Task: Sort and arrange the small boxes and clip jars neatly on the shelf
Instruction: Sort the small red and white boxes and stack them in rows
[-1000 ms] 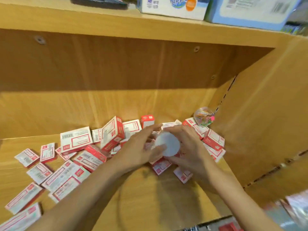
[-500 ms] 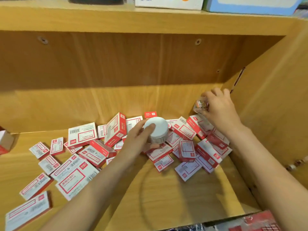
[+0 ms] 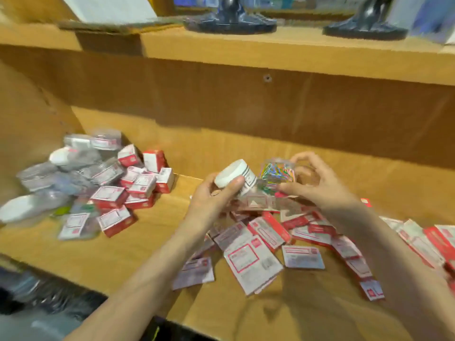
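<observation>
My left hand (image 3: 211,195) grips a jar with a white lid (image 3: 234,177), held tilted above the shelf board (image 3: 147,244). Right beside it my right hand (image 3: 317,185) holds a clear jar of coloured paper clips (image 3: 278,174). The two jars almost touch. Below both hands lies a loose spread of flat red-and-white boxes (image 3: 253,262). At the left of the shelf is a heap of small red-and-white boxes (image 3: 140,185) mixed with several clear clip jars (image 3: 73,168).
The shelf above (image 3: 295,48) carries two dark round bases (image 3: 231,23) and white cartons. The wooden back wall (image 3: 246,112) closes the compartment behind the piles. A dark blurred area (image 3: 49,299) lies below the shelf's front edge at the left.
My right hand took the clear clip jar from the right corner and brought it next to the white-lidded jar. The view swung left, showing the heap of jars and boxes.
</observation>
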`<state>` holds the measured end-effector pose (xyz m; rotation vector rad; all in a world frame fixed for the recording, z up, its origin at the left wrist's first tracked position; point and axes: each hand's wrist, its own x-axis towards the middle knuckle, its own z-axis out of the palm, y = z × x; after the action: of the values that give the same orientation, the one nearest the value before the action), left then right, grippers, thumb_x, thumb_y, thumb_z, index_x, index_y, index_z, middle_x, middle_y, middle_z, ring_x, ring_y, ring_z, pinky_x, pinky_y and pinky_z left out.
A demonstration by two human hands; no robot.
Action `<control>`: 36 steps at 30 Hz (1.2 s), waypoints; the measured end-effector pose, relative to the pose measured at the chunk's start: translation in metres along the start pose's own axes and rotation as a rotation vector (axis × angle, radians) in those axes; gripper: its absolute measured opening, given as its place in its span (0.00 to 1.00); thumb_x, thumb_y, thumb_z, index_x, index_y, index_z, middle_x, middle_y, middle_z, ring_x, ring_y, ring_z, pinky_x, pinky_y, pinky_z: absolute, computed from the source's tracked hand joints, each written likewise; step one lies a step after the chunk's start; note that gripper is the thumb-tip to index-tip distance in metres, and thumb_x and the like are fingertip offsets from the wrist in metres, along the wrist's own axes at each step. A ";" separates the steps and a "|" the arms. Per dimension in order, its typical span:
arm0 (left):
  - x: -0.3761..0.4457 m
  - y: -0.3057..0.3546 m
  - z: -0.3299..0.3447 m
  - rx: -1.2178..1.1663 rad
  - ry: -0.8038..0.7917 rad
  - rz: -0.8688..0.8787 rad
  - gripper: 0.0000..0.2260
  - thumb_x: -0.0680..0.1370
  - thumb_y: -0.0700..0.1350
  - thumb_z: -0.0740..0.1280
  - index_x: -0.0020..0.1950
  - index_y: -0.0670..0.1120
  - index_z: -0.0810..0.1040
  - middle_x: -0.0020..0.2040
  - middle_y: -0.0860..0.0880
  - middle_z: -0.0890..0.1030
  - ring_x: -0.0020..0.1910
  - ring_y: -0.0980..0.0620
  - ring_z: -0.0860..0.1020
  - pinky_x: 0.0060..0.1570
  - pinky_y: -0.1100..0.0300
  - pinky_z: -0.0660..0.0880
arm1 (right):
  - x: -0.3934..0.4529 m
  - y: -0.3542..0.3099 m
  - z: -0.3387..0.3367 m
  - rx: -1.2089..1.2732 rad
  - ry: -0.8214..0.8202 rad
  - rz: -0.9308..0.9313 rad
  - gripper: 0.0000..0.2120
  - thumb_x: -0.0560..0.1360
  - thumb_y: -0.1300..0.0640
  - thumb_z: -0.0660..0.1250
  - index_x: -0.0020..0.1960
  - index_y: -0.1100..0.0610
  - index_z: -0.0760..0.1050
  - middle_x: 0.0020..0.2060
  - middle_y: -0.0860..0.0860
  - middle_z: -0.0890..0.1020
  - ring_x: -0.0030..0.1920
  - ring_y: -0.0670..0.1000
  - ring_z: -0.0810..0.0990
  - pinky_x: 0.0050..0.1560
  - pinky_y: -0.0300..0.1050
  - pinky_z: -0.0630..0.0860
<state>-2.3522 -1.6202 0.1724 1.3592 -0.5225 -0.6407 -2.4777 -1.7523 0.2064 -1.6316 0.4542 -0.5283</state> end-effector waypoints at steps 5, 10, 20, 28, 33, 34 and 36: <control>0.002 0.013 -0.104 0.368 0.196 0.185 0.14 0.67 0.50 0.75 0.47 0.53 0.73 0.42 0.57 0.78 0.35 0.69 0.74 0.39 0.71 0.72 | 0.039 0.004 0.101 0.477 -0.229 0.150 0.18 0.63 0.66 0.67 0.50 0.54 0.68 0.42 0.53 0.83 0.38 0.48 0.82 0.39 0.40 0.81; -0.004 0.013 -0.201 0.794 0.374 0.304 0.26 0.58 0.66 0.67 0.53 0.58 0.71 0.49 0.56 0.77 0.48 0.59 0.75 0.47 0.63 0.72 | 0.074 0.012 0.185 0.176 -0.186 0.010 0.20 0.67 0.74 0.68 0.49 0.56 0.64 0.38 0.51 0.76 0.29 0.38 0.76 0.30 0.31 0.72; 0.041 0.045 -0.303 0.956 0.643 0.376 0.26 0.72 0.54 0.70 0.65 0.44 0.69 0.57 0.44 0.78 0.55 0.41 0.74 0.50 0.48 0.71 | 0.146 0.000 0.290 -0.455 -0.093 -0.386 0.21 0.64 0.56 0.75 0.51 0.50 0.68 0.42 0.38 0.69 0.53 0.51 0.70 0.52 0.44 0.67; 0.061 0.018 -0.324 1.119 0.586 0.358 0.25 0.76 0.38 0.63 0.72 0.39 0.61 0.72 0.40 0.63 0.70 0.42 0.62 0.67 0.52 0.59 | 0.145 0.027 0.297 -0.620 -0.039 -0.523 0.22 0.68 0.61 0.72 0.60 0.58 0.70 0.63 0.55 0.64 0.62 0.50 0.66 0.59 0.26 0.54; 0.046 0.004 -0.316 1.074 0.605 0.508 0.20 0.75 0.42 0.59 0.65 0.38 0.68 0.66 0.38 0.69 0.64 0.42 0.66 0.63 0.47 0.63 | 0.140 0.031 0.288 -0.632 -0.030 -0.507 0.21 0.69 0.63 0.70 0.60 0.56 0.69 0.61 0.53 0.66 0.63 0.50 0.68 0.65 0.33 0.59; 0.041 0.004 -0.310 1.057 0.574 0.536 0.20 0.74 0.44 0.57 0.64 0.38 0.69 0.64 0.39 0.70 0.63 0.43 0.66 0.62 0.49 0.63 | 0.137 0.033 0.281 -0.628 -0.017 -0.490 0.22 0.69 0.63 0.69 0.61 0.56 0.69 0.60 0.52 0.67 0.62 0.51 0.69 0.65 0.40 0.63; 0.035 0.003 -0.293 1.029 0.492 0.582 0.20 0.73 0.45 0.55 0.63 0.39 0.69 0.62 0.41 0.71 0.61 0.46 0.66 0.63 0.56 0.61 | 0.130 0.036 0.262 -0.619 0.023 -0.449 0.22 0.70 0.63 0.69 0.62 0.56 0.68 0.58 0.51 0.68 0.58 0.50 0.73 0.62 0.48 0.70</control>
<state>-2.1272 -1.4330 0.1323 2.0936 -0.8372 0.5364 -2.2197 -1.6191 0.1561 -2.3501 0.2760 -0.7906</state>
